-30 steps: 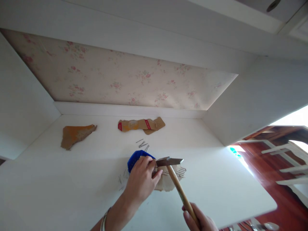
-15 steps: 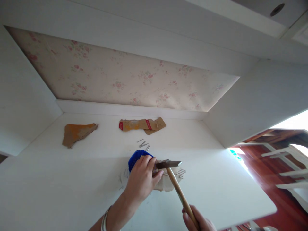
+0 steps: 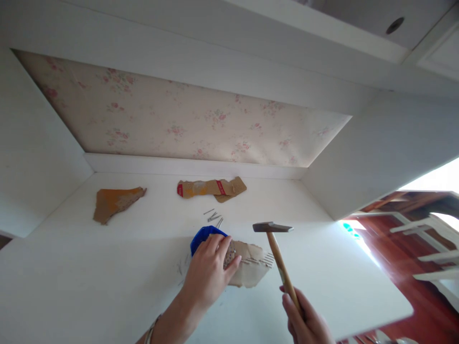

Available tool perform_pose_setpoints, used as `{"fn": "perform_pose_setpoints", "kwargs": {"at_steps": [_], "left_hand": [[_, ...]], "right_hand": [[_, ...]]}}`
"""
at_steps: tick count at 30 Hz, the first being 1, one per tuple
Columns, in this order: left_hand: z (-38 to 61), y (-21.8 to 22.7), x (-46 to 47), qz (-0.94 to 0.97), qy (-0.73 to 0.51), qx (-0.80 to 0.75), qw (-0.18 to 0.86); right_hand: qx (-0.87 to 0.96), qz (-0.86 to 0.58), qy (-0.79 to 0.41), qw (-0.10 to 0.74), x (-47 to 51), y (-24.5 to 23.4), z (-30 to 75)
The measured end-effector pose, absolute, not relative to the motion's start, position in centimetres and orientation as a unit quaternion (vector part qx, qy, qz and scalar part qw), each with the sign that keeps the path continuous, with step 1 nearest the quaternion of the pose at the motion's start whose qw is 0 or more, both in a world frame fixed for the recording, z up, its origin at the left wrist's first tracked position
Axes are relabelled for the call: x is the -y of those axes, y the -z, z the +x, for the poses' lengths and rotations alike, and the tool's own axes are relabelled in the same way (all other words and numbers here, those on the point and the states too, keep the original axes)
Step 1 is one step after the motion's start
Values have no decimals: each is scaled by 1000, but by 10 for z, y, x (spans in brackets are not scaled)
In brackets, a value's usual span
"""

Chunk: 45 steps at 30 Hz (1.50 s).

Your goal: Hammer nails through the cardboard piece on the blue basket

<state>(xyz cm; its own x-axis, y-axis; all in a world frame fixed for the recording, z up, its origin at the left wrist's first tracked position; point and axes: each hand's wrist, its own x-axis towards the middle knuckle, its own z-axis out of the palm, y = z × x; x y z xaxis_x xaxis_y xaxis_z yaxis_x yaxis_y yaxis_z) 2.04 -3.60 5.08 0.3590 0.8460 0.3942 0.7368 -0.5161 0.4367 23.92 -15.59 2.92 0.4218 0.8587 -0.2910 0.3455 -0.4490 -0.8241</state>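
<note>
My right hand [image 3: 304, 315] is closed around the wooden handle of a hammer [image 3: 281, 265], its metal head raised beside the torn cardboard [image 3: 251, 272]. My left hand [image 3: 211, 260] presses down over the cardboard's left part, with thumb and fingers curled on a brown, dotted section. What the fingertips pinch, if anything, is too small to tell. Under the same hand lies a blue plastic piece [image 3: 201, 237], mostly covered. Thin nails [image 3: 268, 260] stick out in a row along the cardboard's right edge.
Several loose nails [image 3: 213, 216] lie just behind the blue piece. Farther back are a torn cardboard strip [image 3: 201, 188] with red tape and another orange-brown scrap [image 3: 114, 203]. White panels flank the white tabletop [image 3: 107, 286]. White chairs [image 3: 426, 239] stand to the right.
The hammer has lifted off to the right, away from my left fingers, uncovering more of the cardboard. My left hand has stayed almost where it was.
</note>
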Motion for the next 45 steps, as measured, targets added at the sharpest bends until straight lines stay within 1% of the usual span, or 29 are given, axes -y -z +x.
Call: {"fn": "perform_pose_setpoints", "kwargs": {"at_steps": [3, 6, 8, 11, 20, 31, 36, 45], "left_hand": [[15, -54, 37, 823, -304, -471, 94], [10, -55, 40, 828, -308, -461, 86], [6, -53, 43, 832, -318, -448, 79], [0, -49, 52, 836, -330, -432, 74], [-4, -43, 65, 846, -315, -430, 26], [-2, -37, 74, 819, -321, -474, -30], [-1, -38, 74, 807, -335, -484, -34], [2, -38, 70, 818, -296, -494, -8]], "right_hand": [[412, -792, -320, 316, 141, -30, 252], [472, -808, -263, 235, 124, -28, 270], [515, -814, -203, 175, 114, -24, 279], [548, -815, -145, 121, 101, -17, 285], [590, -797, -107, 71, 70, 4, 279], [610, -789, -71, 30, 52, 12, 275], [607, -792, -50, 27, 49, 19, 276], [617, -786, -27, 25, 51, 22, 275]]}}
